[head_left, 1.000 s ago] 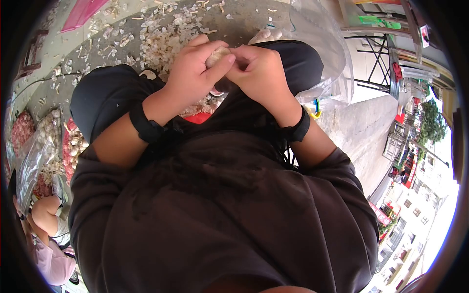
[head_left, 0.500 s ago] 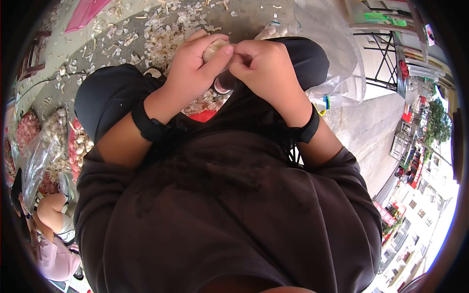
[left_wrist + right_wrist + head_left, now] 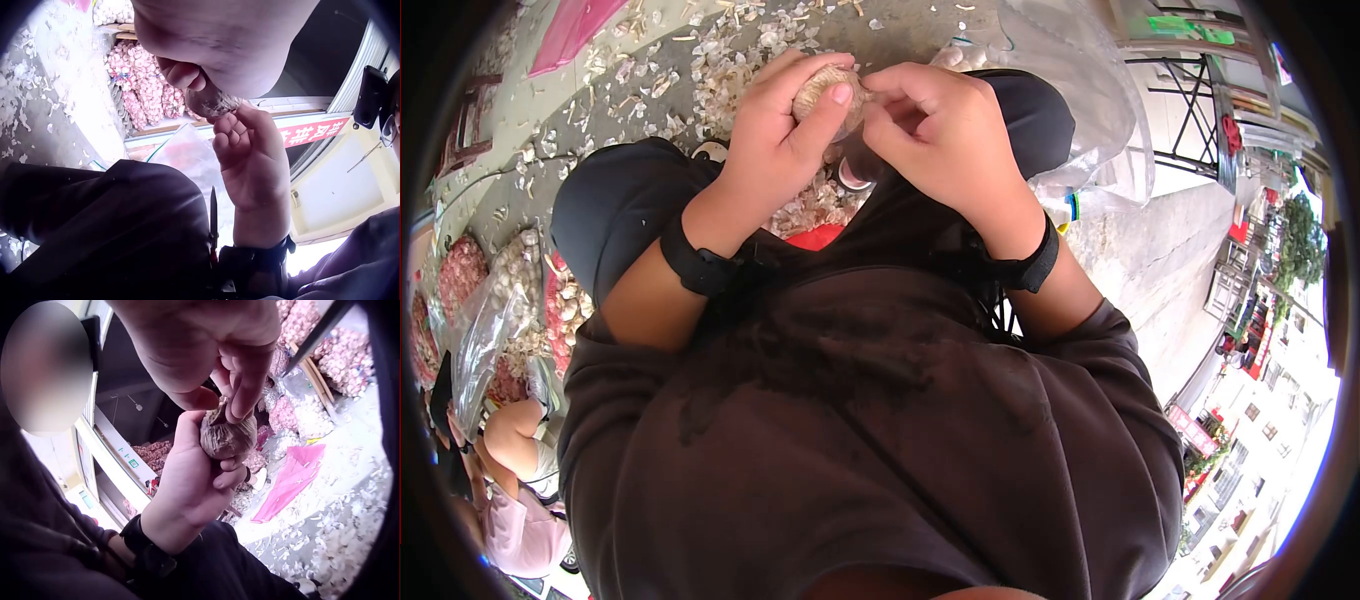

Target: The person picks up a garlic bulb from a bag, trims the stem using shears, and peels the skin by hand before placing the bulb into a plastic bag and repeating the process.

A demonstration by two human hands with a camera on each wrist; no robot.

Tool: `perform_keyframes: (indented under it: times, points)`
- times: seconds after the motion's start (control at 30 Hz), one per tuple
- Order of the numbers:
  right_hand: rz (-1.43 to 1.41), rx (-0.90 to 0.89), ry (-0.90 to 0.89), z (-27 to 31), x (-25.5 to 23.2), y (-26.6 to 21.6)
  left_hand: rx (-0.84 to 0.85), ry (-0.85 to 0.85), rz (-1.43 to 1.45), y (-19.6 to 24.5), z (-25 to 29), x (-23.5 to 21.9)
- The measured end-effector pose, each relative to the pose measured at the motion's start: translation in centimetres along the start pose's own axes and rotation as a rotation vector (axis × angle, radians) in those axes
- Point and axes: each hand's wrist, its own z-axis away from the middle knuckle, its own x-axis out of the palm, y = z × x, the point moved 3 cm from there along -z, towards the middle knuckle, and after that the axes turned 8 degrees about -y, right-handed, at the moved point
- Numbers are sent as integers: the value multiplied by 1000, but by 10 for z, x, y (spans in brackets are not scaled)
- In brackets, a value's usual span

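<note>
A garlic bulb with dry, papery skin is held up in front of the knees. My left hand grips it from the side, thumb laid across it. The right wrist view shows the bulb cradled in the left hand's curled fingers, its stem end up. From above, the thumb and fingers of my right hand pinch the skin at that stem end. Seen from the left wrist, the right hand reaches to the bulb's lower edge, and the left palm hides the rest.
Peeled skins litter the floor beyond the knees, with a pink sheet nearby. A clear plastic bag stands by the right knee. Net bags of garlic are piled behind. A thin pointed blade shows near the right wrist. Another person sits at left.
The left hand and bulb have moved up and left in the head view, and more of the bulb shows. The right hand's fingers have opened out somewhat at the bulb's edge.
</note>
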Motion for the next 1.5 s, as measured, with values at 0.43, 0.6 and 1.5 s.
perform_keyframes:
  times: [0.43, 0.6, 1.5]
  points:
    - [-191, 175, -43, 0, 8, 13, 140, 2, -191, 11, 7, -3]
    - [-227, 196, 72, -2, 13, 20, 166, 37, -173, 11, 5, -1]
    - [222, -285, -11, -13, -2, -12, -409, -19, 625, -22, 3, -13]
